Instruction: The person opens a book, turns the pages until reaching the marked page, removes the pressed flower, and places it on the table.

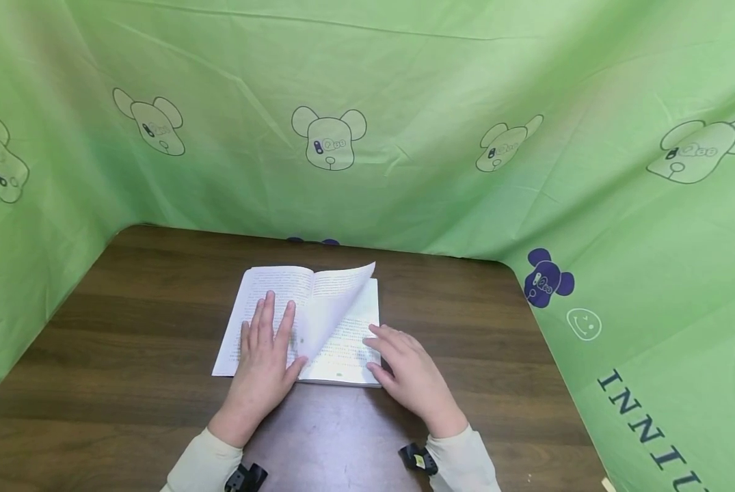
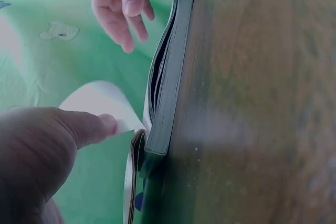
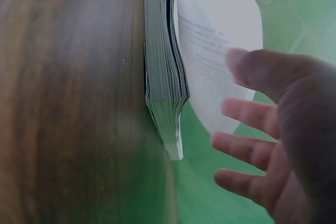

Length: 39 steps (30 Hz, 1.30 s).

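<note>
Open book [image 1: 349,355] is lying on the wooden table [image 1: 465,328], one leaf [image 1: 330,314] curling up between its pages. Left hand [image 1: 261,365] is resting on the left page [image 1: 230,352], fingers extended, gripping nothing, thumb lying at the leaf's lower edge; contact unclear. Right hand [image 1: 407,369] is hovering by the right edge, fingers loosely bent, spread, holding nothing.
</note>
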Each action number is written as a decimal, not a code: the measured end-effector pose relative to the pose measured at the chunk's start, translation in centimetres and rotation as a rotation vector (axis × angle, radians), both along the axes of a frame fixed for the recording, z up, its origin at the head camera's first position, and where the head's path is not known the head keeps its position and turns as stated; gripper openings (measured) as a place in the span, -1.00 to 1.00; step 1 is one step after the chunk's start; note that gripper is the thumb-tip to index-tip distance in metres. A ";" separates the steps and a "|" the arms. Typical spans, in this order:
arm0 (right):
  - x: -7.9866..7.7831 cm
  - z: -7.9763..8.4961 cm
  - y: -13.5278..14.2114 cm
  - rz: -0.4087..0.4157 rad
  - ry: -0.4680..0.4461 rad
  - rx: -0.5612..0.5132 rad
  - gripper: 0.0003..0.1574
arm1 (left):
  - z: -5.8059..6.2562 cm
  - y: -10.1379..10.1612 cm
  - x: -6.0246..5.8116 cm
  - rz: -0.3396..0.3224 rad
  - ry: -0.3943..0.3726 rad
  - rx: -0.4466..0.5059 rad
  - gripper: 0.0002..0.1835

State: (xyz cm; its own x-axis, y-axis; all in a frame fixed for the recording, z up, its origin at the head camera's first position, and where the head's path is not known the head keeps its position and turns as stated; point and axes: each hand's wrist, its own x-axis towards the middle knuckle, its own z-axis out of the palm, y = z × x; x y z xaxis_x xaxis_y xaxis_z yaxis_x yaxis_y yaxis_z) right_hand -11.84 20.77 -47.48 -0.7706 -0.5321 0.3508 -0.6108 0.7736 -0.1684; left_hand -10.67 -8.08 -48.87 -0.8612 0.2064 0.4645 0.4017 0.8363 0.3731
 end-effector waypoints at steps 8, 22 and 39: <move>0.4 -0.4 -0.1 0.066 -0.177 0.042 -0.34 | 0.0 -0.3 0.1 -0.012 0.030 -0.126 0.03; 0.6 -0.4 -0.1 0.063 -0.273 0.099 -0.25 | -0.2 -0.3 0.3 -0.086 -0.197 -0.173 -0.28; 0.4 -0.2 0.1 0.087 -0.238 0.101 -0.44 | -0.1 -0.4 0.7 -0.004 -0.356 -0.121 -0.38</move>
